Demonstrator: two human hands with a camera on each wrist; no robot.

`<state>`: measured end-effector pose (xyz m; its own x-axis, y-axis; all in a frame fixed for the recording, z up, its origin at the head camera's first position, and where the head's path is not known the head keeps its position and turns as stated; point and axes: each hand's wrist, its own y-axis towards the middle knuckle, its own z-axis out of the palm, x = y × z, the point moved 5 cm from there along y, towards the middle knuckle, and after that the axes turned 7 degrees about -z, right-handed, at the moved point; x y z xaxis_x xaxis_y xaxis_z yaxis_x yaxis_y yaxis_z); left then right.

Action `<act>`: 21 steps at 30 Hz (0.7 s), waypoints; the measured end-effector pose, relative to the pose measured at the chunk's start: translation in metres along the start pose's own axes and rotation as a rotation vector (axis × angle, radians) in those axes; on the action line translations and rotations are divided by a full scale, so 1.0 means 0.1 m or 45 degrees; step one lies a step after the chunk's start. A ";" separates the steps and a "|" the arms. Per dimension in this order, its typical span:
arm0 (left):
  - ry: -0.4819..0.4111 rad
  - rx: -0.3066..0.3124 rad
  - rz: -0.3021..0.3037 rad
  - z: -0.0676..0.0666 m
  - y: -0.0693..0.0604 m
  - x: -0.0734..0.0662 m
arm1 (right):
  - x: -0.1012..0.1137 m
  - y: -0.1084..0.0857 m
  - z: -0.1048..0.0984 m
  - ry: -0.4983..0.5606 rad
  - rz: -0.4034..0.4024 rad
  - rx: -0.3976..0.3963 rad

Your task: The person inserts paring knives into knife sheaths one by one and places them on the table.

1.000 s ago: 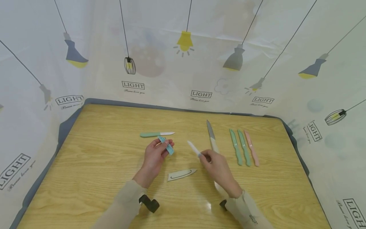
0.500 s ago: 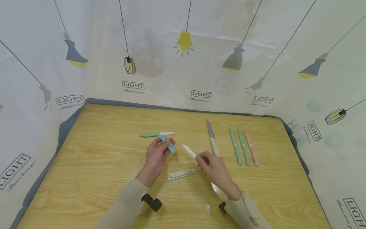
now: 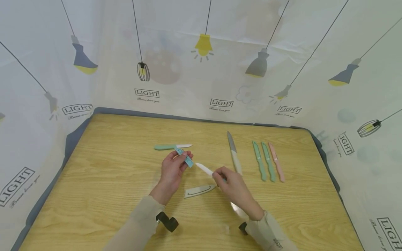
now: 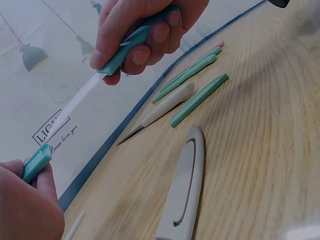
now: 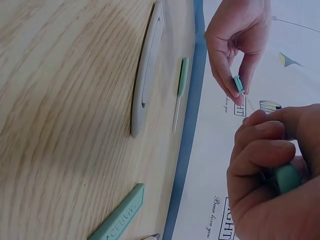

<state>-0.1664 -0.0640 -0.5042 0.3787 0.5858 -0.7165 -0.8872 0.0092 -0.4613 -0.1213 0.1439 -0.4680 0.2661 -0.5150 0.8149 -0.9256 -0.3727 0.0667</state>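
My left hand [image 3: 171,171] pinches a small teal blade sheath [image 3: 188,161] between thumb and fingers. In my right hand [image 3: 235,186] is a paring knife [image 3: 204,169] with a white blade, its teal handle [image 4: 132,45] gripped in curled fingers. The blade's tip points at the sheath's end; in the left wrist view they look very close, and whether they touch I cannot tell. Below the hands a white blade sheath [image 3: 199,191] lies on the table. A green blade sheath [image 4: 199,101], covered by my right hand in the head view, lies near it.
Behind my left hand lies a green-handled knife [image 3: 165,147] with a bare white blade. A larger white-handled knife [image 3: 235,160] lies beyond my right hand. Two green knives [image 3: 260,165] and a pink knife [image 3: 277,164] lie side by side at right. Fabric walls surround the wooden table [image 3: 103,181].
My right hand has brought the paring knife leftward and slightly down, so its tip is nearer the teal sheath. The left hand has shifted slightly right.
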 end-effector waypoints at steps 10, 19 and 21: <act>-0.026 0.025 0.006 0.01 0.01 0.01 | 0.03 0.02 0.04 0.004 -0.056 0.027; -0.049 0.027 0.003 0.03 0.01 0.03 | 0.02 0.03 0.06 -0.030 0.030 0.013; -0.054 0.038 0.007 0.04 0.01 0.04 | 0.01 0.03 0.06 -0.031 0.067 0.002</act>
<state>-0.1670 -0.0587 -0.5052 0.3628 0.6198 -0.6959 -0.8969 0.0296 -0.4412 -0.1224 0.1376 -0.4703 0.2236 -0.5523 0.8031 -0.9379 -0.3461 0.0232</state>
